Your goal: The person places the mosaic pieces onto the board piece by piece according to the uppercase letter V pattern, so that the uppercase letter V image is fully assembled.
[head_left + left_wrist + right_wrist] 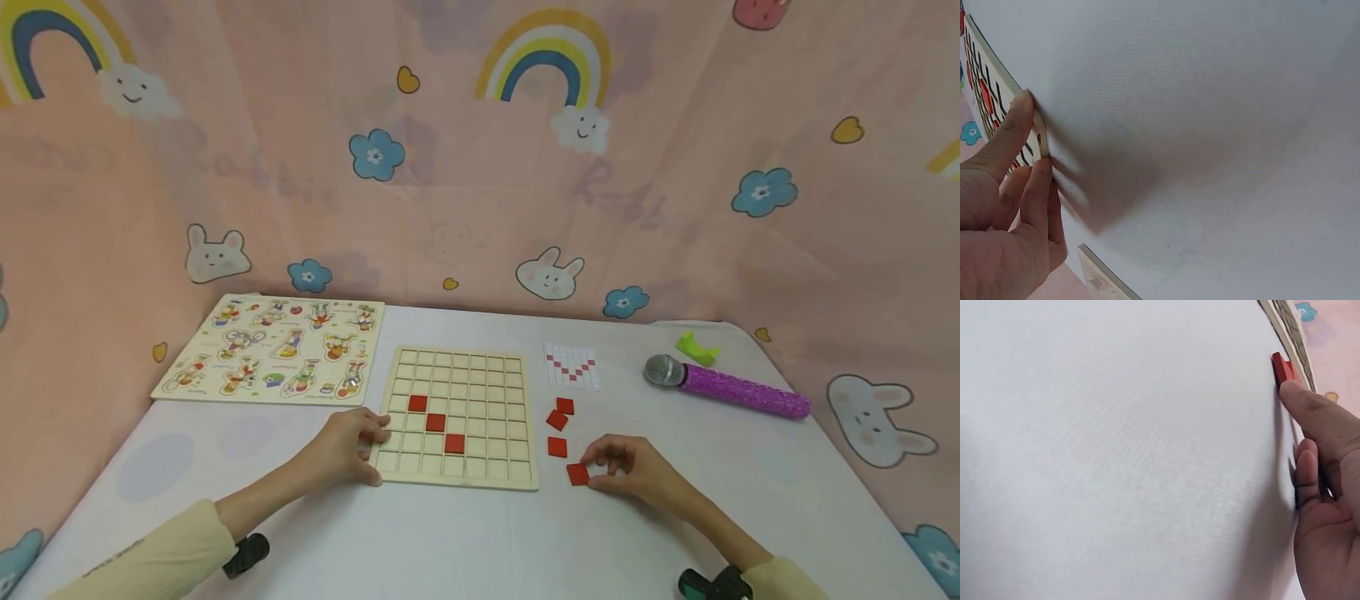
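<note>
The white bench (pixel 465 542) spreads before us. Nearest, the right grip (pixel 637 475) pinches a red tile (pixel 577 475) by its edge; it juts left of the fingertips, toward the board (pixel 476 424). The left grip (pixel 348 446) is clamped on the board's left edge, likely steadying it. Three loose tiles (pixel 557 447) lie just to its right, presumably for easy reach; beyond them, a card (pixel 573 379) sits in plain sight. Behind hangs pink cloth (pixel 465 200).

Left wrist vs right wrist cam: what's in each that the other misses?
Only left wrist: the left hand holding the grid board by its edge, grid slots visible.
Only right wrist: the right hand and the red tile it pinches.
Both: white tabletop, pink backdrop with a blue flower print.
</note>
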A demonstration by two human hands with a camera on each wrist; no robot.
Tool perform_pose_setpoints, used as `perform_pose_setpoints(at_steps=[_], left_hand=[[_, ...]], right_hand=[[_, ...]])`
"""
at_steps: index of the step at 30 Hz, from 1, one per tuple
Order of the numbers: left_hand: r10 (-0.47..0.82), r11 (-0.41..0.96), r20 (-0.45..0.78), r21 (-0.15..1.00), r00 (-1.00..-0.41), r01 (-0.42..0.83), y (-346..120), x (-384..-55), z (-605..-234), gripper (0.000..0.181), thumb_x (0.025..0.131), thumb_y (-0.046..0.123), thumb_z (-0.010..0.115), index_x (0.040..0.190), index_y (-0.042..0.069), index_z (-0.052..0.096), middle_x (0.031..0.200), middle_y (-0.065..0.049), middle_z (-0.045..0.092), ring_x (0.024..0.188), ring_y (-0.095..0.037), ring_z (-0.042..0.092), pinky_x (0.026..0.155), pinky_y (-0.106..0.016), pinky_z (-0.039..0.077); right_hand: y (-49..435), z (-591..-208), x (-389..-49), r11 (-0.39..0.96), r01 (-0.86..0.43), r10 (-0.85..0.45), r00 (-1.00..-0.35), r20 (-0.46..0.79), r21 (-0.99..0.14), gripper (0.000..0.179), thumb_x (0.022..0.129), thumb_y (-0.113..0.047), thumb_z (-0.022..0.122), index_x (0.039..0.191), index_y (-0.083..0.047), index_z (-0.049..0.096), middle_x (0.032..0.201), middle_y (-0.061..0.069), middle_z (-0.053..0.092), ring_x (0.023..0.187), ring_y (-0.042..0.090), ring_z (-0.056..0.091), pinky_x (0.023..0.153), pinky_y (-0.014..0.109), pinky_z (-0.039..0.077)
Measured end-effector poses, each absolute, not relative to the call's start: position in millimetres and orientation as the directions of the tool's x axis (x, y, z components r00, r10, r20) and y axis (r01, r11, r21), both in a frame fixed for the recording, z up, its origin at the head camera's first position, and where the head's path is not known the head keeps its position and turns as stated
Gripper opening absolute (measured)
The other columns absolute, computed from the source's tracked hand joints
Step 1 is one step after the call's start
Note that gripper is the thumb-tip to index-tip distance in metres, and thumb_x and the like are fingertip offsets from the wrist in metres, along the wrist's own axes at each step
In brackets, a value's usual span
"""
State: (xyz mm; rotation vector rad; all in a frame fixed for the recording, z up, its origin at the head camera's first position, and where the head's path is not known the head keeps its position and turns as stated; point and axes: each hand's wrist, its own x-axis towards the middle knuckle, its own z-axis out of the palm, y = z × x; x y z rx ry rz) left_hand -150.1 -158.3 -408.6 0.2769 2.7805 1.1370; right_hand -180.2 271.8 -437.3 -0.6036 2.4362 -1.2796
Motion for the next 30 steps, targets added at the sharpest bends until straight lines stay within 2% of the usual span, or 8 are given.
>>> perform_pose_setpoints(at_steps=[4,11,20,24,30], left_hand=[[0.212,0.697,-0.044,0.707,-0.976,0.119,-159.1,-150.6,-408.8,0.054,0.05,-0.007,0.089,0.101,-0.006,0.07,0.111,-0.009,0.064,0.101,-0.025,0.06,0.079,-0.027,0.052],[0.208,0.692,-0.058,0.714,-0.976,0.105,-157.9,-151.0,-409.7,0.054,0.05,-0.008,0.088,0.101,-0.006,0.07,0.111,-0.009,0.063,0.099,-0.024,0.06,0.077,-0.025,0.052],[0.2,0.693,-0.068,0.715,-0.977,0.092,-157.8,-150.6,-407.8,0.055,0.049,-0.008,0.088,0.101,-0.006,0.07,0.113,-0.009,0.063,0.099,-0.024,0.06,0.078,-0.027,0.052],[0.21,0.684,-0.07,0.723,-0.975,0.096,-157.9,-150.1,-407.6,0.055,0.05,-0.008,0.088,0.101,-0.007,0.07,0.113,-0.01,0.063,0.099,-0.025,0.06,0.076,-0.026,0.052],[0.215,0.682,-0.059,0.723,-0.975,0.107,-157.7,-149.2,-406.4,0.055,0.05,-0.007,0.089,0.101,-0.008,0.07,0.112,-0.011,0.063,0.099,-0.025,0.06,0.078,-0.028,0.053]], right_hand=[[271.3,-433.1,-183.3,0.511,-0.191,-0.5,-0.859,-0.109,-0.838,0.031,0.081,-0.015,0.076,0.108,-0.003,0.065,0.096,0.008,0.064,0.081,0.015,0.056,0.071,0.02,0.049],[268.7,-427.3,-182.7,0.472,-0.085,-0.452,-0.878,-0.159,-0.877,0.035,0.083,-0.011,0.073,0.113,0.003,0.063,0.105,0.014,0.066,0.086,0.018,0.063,0.078,0.021,0.053],[248.7,-426.1,-181.9,0.463,-0.073,-0.289,-0.954,-0.073,-0.883,0.034,0.082,-0.007,0.074,0.112,0.003,0.065,0.107,0.016,0.068,0.092,0.02,0.068,0.082,0.024,0.053],[239.2,-424.5,-184.5,0.446,-0.08,-0.265,-0.963,-0.046,-0.891,0.032,0.082,-0.003,0.072,0.112,0.005,0.064,0.107,0.017,0.068,0.091,0.02,0.069,0.081,0.024,0.053],[226.6,-423.3,-189.5,0.446,-0.084,-0.259,-0.965,-0.039,-0.891,0.029,0.083,-0.005,0.073,0.11,0.004,0.065,0.106,0.016,0.068,0.091,0.02,0.069,0.081,0.024,0.053]])
